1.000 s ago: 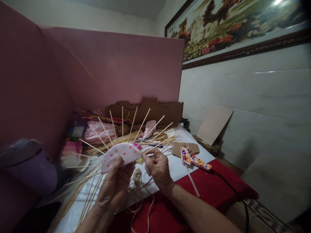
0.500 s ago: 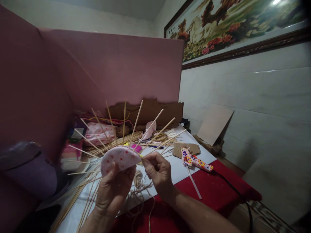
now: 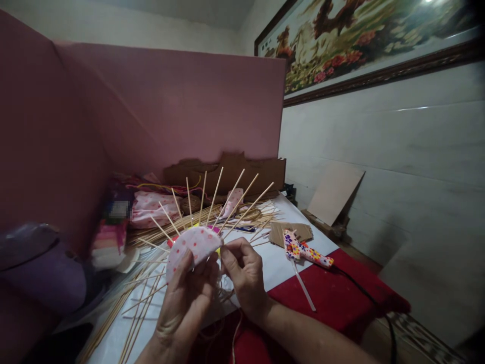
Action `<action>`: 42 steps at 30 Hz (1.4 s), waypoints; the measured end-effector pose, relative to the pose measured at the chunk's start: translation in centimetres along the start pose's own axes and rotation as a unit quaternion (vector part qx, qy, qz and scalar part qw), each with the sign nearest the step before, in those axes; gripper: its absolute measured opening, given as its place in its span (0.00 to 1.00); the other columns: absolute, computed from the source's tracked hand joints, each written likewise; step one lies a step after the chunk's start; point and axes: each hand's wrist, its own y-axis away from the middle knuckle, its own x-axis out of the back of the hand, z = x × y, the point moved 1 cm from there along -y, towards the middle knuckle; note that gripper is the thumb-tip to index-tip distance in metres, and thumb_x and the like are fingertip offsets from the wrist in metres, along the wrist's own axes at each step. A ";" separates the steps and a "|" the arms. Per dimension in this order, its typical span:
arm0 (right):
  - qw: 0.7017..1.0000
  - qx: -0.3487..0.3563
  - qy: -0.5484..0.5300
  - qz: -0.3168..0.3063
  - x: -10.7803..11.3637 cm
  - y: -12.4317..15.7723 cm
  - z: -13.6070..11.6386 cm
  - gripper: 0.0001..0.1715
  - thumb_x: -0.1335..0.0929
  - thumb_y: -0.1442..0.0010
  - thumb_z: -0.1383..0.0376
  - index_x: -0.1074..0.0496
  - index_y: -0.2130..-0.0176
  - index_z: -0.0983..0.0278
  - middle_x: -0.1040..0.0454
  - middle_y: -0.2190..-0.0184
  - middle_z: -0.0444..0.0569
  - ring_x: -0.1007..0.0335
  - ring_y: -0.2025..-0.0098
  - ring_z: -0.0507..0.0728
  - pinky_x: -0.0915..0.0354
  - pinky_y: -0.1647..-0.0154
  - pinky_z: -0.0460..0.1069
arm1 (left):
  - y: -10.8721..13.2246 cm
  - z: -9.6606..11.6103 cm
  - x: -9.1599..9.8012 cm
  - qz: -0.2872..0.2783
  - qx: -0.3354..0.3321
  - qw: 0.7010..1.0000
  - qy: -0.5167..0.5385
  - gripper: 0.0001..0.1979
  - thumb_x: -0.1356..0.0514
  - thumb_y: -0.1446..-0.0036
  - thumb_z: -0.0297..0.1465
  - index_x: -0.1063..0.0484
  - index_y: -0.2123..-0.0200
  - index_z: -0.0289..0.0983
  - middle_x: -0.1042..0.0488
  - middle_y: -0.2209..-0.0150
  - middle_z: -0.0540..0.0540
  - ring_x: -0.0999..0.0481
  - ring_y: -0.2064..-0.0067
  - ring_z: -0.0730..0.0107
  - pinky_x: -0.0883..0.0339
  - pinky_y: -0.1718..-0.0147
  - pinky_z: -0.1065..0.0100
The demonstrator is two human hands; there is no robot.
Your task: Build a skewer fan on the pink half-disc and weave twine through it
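Observation:
A round disc covered in white fabric with red dots (image 3: pixel 195 246) is held up over the table, and thin wooden sticks fan out from its edge. My left hand (image 3: pixel 191 290) grips its lower part, thumb on the fabric face and fingers behind. At the disc's right edge, my right hand (image 3: pixel 244 270) is closed in a pinch between thumb and forefinger; what lies between the fingertips is too small to make out. Beige twine (image 3: pixel 237 328) hangs below the hands.
On the right lies a flower-patterned glue gun (image 3: pixel 308 252) with a clear stick, beside a cardboard piece (image 3: pixel 276 233). Loose sticks (image 3: pixel 131 323) lie at the left. Dotted fabric (image 3: pixel 153 208) is at the back, and a purple bin (image 3: pixel 45 273) stands at far left.
The disc and its sticks have turned and shifted slightly right, with my left hand moving along. My right hand has moved a little left, closer to my left hand.

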 end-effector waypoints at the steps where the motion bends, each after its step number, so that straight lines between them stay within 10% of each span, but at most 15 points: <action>1: 1.000 -0.001 0.000 0.002 0.0 0.0 0.1 0.10 0.32 0.43 0.61 0.33 0.70 0.64 0.34 0.80 0.40 0.39 0.78 0.47 0.40 0.76 0.43 | 0.0 -0.1 0.0 -0.004 0.004 1.000 0.002 0.17 0.52 0.37 0.24 0.24 0.57 0.35 0.19 0.62 0.39 0.20 0.61 0.63 0.26 0.60 0.64; 9: 0.998 -0.010 0.054 0.010 -0.2 0.0 0.6 0.13 0.32 0.43 0.59 0.32 0.74 0.65 0.32 0.80 0.41 0.39 0.78 0.48 0.41 0.76 0.44 | -0.2 -0.7 0.4 -0.028 0.038 0.998 0.036 0.20 0.51 0.36 0.29 0.35 0.43 0.35 0.21 0.58 0.37 0.23 0.53 0.63 0.36 0.47 0.61; 26: 0.988 0.061 0.135 -0.036 -0.1 0.4 0.6 0.11 0.34 0.40 0.60 0.32 0.71 0.63 0.33 0.79 0.41 0.39 0.77 0.50 0.42 0.75 0.45 | -0.9 -0.2 1.4 -0.030 0.059 0.997 0.028 0.17 0.52 0.35 0.29 0.29 0.49 0.34 0.20 0.60 0.38 0.22 0.54 0.65 0.35 0.47 0.62; 42: 0.987 -0.141 -0.070 -0.015 -0.7 -0.8 2.1 0.17 0.26 0.54 0.55 0.32 0.74 0.64 0.31 0.84 0.40 0.43 0.84 0.47 0.47 0.83 0.43 | -0.7 -0.5 1.0 -0.017 0.050 0.998 0.018 0.15 0.49 0.37 0.30 0.27 0.51 0.34 0.20 0.62 0.41 0.22 0.55 0.65 0.33 0.50 0.62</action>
